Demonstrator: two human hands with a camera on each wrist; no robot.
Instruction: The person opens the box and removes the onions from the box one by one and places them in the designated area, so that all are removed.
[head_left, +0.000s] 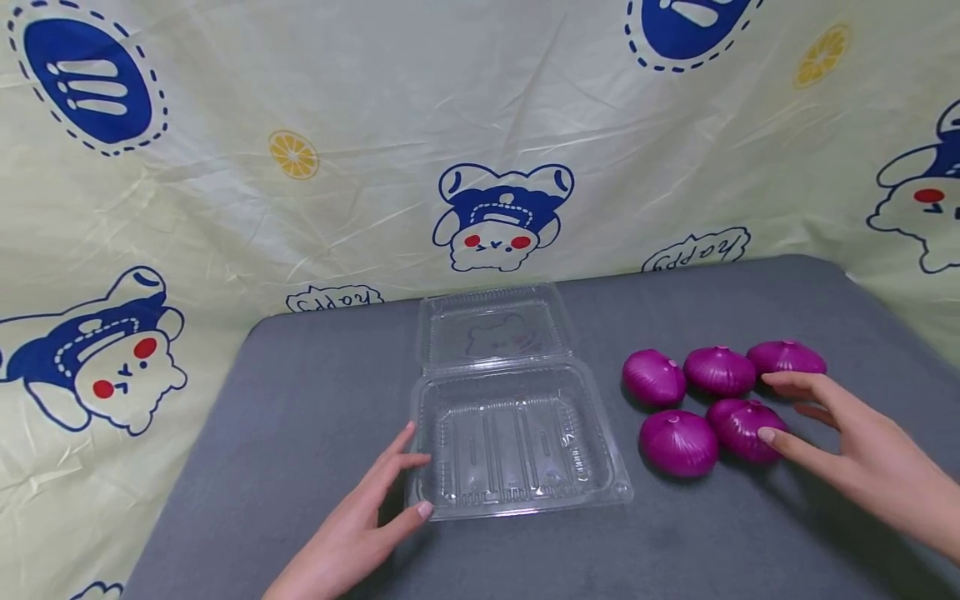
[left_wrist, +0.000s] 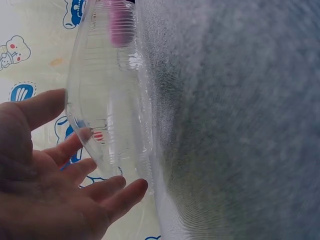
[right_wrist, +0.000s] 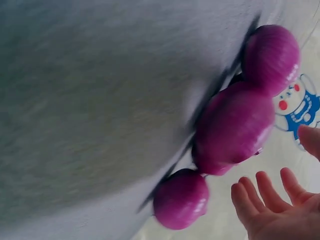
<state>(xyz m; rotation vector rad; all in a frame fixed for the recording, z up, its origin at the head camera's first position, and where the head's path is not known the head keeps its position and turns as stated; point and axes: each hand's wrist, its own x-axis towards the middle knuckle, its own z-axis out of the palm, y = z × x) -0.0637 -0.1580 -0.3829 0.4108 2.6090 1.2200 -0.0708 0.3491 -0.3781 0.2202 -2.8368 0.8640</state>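
A clear plastic clamshell box (head_left: 525,510) lies unfolded, its lid (head_left: 491,333) laid back towards the wall and its tray holding nothing. At the tray's left side is my left hand (head_left: 356,529), fingers spread and loosely bent; the thumb and fingertips touch the rim, also seen in the left wrist view on the box (left_wrist: 107,80). Several purple onions sit right of the box in two rows. Over the front-right onion (head_left: 742,429) my right hand (head_left: 862,450) hovers with thumb and fingers apart, fingertips near the back-right onion (head_left: 787,357). In the right wrist view, a gap separates the fingers from the onions (right_wrist: 235,127).
A grey cloth-covered table (head_left: 315,417) carries everything. Behind it hangs a pale curtain (head_left: 390,208) printed with cartoon bears and orange slices, meeting the table's back edge. The front-left onion (head_left: 678,443) stands close to the box's right side.
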